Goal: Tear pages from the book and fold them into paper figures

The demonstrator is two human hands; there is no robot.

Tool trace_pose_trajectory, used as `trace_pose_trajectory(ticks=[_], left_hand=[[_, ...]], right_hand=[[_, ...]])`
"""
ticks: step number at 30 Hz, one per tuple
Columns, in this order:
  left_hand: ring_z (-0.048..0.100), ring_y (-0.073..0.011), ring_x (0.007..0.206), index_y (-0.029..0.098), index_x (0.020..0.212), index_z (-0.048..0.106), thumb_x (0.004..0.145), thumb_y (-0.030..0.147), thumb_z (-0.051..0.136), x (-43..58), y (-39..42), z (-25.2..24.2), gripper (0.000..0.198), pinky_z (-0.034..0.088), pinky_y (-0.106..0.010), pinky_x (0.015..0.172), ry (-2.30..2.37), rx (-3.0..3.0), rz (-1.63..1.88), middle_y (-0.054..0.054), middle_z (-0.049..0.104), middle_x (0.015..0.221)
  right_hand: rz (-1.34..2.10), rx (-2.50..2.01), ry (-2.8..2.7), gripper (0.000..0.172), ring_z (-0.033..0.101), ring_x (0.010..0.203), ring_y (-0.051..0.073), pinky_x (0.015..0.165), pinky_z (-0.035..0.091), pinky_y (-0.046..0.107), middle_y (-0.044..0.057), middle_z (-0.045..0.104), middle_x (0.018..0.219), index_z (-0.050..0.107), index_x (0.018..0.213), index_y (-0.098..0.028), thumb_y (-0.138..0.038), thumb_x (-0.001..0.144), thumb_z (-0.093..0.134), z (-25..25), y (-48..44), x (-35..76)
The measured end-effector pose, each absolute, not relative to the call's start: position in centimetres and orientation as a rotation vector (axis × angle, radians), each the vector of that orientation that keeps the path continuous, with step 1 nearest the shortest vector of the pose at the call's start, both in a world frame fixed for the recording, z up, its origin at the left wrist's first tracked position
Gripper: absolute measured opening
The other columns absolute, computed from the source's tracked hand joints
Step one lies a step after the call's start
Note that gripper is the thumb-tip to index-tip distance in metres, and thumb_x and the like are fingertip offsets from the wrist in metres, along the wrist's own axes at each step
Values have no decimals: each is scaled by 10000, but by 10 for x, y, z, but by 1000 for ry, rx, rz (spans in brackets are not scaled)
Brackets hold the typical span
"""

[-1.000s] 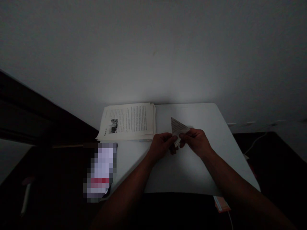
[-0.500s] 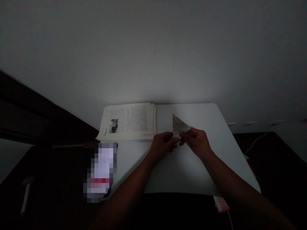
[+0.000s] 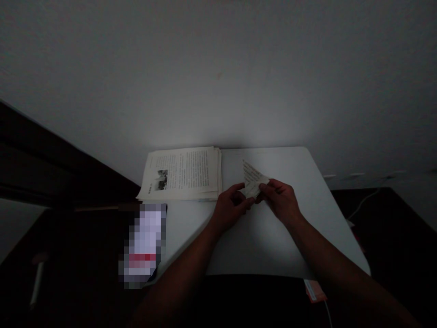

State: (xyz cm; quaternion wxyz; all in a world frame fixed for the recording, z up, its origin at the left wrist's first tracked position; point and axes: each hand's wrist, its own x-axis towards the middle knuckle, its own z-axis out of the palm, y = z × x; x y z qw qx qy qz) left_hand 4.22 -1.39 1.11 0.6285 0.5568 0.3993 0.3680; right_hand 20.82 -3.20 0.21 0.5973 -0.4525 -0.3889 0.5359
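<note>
A piece of folded printed paper (image 3: 251, 178), shaped to a point at its upper left, is held up over the white table (image 3: 287, 161). My right hand (image 3: 283, 200) pinches its right side, thumb on the face towards me. At the lower edge, my left hand (image 3: 228, 207) grips the paper between thumb and fingers. Both hands partly cover its bottom, so the folds there are hidden. Left of my hands lies a stack of printed pages (image 3: 194, 168), the top sheet showing a small dark picture.
A blurred-out, lit phone (image 3: 146, 241) lies at the table's left edge. Behind the table rises a pale wall (image 3: 218, 91). An orange-and-white item (image 3: 316, 290) with a cord shows below the front edge. Another cable (image 3: 367, 200) runs at the right.
The folded paper has shifted slightly left and shows more of its printed face. My left fingers have drawn in closer at its lower edge. The pages and phone stay put.
</note>
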Motion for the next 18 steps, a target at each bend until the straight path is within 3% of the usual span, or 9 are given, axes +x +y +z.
trace_pose_trajectory(ticks=[5,10,18], left_hand=[[541,-87,551,144,1194,504,656,320,737,42,-15,13,612,463,-226,553,951,1311,898,37,561,674],[532,-79,522,146,1186,509,670,285,727,42,-14,12,577,458,-221,537,917,1298,906,44,551,659],[564,-99,570,135,1085,573,701,321,703,42,-14,10,446,483,-237,555,900,1296,939,-5,609,725]], right_hand=[[1281,-1022,-912,183,592,484,130,505,491,278,14,659,608,627,681,-164,-322,728,704,3,-33,208],[1242,-1037,-851,221,584,485,131,492,495,286,17,670,661,654,839,-167,-368,749,677,5,-32,207],[1260,-1057,-839,210,579,470,136,469,480,277,13,647,588,648,731,-162,-370,759,666,5,-31,208]])
